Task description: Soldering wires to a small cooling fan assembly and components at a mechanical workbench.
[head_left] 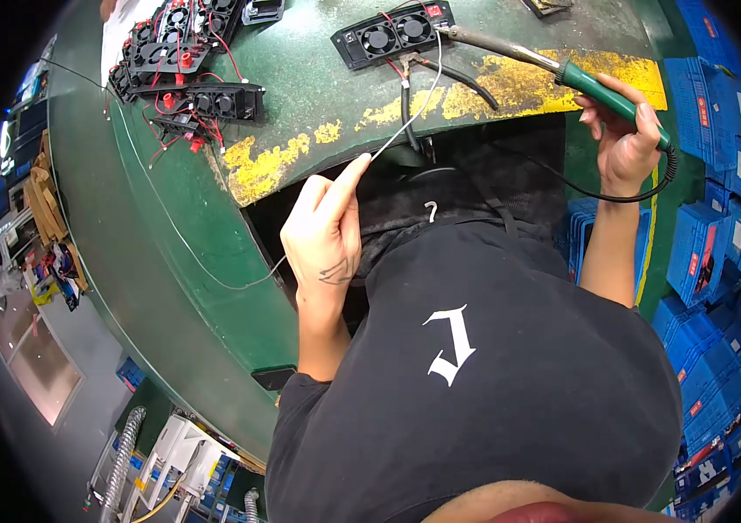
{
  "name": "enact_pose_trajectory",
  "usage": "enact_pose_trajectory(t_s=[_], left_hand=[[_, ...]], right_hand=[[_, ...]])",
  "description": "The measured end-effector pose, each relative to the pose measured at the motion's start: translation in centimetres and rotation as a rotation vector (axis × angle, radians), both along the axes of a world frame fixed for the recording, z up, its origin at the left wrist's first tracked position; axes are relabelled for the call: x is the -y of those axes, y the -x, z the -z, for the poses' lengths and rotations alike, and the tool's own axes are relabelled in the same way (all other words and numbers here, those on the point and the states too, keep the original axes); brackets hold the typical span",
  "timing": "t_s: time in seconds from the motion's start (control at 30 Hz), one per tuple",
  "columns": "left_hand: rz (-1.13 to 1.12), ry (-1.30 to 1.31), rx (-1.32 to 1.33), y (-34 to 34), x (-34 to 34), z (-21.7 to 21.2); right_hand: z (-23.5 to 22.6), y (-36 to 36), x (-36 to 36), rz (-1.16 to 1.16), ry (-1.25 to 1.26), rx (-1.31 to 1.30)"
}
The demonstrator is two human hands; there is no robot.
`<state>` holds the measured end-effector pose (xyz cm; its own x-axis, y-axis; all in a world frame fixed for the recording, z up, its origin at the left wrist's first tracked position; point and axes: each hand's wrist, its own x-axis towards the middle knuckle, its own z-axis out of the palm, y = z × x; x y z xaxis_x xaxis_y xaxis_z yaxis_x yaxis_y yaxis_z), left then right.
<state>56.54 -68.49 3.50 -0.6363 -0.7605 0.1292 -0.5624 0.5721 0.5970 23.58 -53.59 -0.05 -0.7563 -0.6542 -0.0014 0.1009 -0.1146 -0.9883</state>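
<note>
My right hand grips a green-handled soldering iron; its metal tip reaches left to a black two-fan unit on the green bench. My left hand pinches a thin silver solder wire that runs up toward the same fan unit. Red and black leads hang from the unit near the wire's end.
Several more black fan units with red wires lie at the back left of the green bench, which has worn yellow paint patches. Blue plastic crates are stacked at the right. A black iron cord loops below my right hand.
</note>
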Motion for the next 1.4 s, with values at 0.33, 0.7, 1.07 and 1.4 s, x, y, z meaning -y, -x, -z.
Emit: enact_pose_trajectory(t_s=[0.33,0.7,1.07,1.4], left_hand=[[0.017,-0.006,-0.024,0.3,0.1,0.5],[0.01,-0.01,-0.038,0.0,-0.2,0.1],[0.037,-0.005,-0.044,0.7,0.0,0.3],[0.037,0.039,-0.039,1.3,0.2,0.8]], right_hand=[[0.1,-0.1,-0.2,0.0,-0.01,-0.022],[0.0,0.4,-0.8,0.023,0.008,0.0],[0.1,0.4,-0.9,0.048,-0.002,0.009],[0.3,0.3,-0.8,0.046,-0.004,0.018]])
